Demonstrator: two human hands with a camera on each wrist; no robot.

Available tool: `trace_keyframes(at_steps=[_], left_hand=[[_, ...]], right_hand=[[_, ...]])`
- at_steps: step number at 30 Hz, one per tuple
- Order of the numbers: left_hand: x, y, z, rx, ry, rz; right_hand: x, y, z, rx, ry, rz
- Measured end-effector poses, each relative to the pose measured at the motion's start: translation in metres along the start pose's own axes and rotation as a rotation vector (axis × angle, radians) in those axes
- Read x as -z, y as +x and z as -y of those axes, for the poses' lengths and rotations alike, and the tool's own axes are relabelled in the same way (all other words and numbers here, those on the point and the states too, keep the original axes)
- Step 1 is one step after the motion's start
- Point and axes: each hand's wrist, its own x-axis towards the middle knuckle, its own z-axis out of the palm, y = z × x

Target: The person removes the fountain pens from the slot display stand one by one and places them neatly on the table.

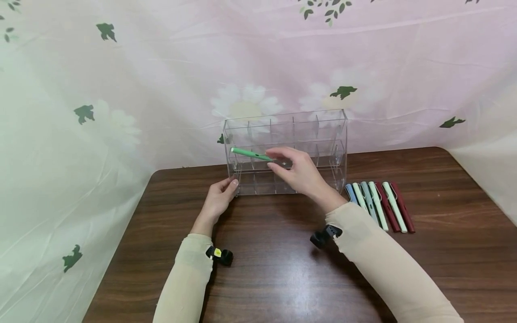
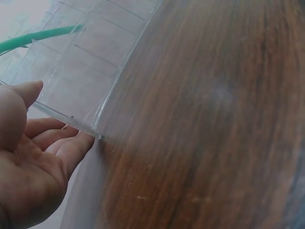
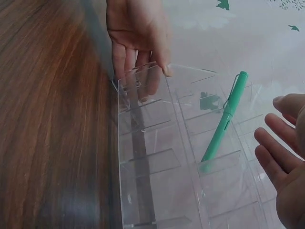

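A clear plastic pen organizer [image 1: 284,168] with tiered compartments stands at the back of the table. My left hand [image 1: 220,196] holds its lower left edge, thumb [image 3: 162,52] in front and fingers behind. A green pen [image 3: 222,123], cap end up, leans at a slant in the organizer's middle part; its lower end is behind a clear divider. My right hand [image 1: 300,172] is in front of the organizer beside the pen. In the right wrist view, the right hand's fingers [image 3: 279,148] are spread and apart from the pen.
Right of the organizer lie several capped pens side by side, among them a blue pen [image 1: 350,193], a pale green pen [image 1: 395,207] and a dark red pen [image 1: 403,208]. They rest on a dark wooden table [image 1: 266,269]. A floral cloth [image 1: 181,80] hangs close behind.
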Motion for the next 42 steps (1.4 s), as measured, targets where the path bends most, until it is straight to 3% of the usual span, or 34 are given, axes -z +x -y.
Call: trace_keyframes(at_steps=[21,32,42], left_hand=[[-0.002,0.002,0.001,-0.001,-0.007,-0.016],[-0.001,0.001,0.001,0.003,-0.013,-0.013],[-0.002,0.000,-0.001,0.007,0.006,-0.029]], right_hand=[[-0.022,0.033,0.008,-0.067,-0.069,0.105],[-0.030,0.051,0.009,-0.150,-0.219,0.231],[-0.039,0.052,0.011,-0.191,-0.282,0.181]])
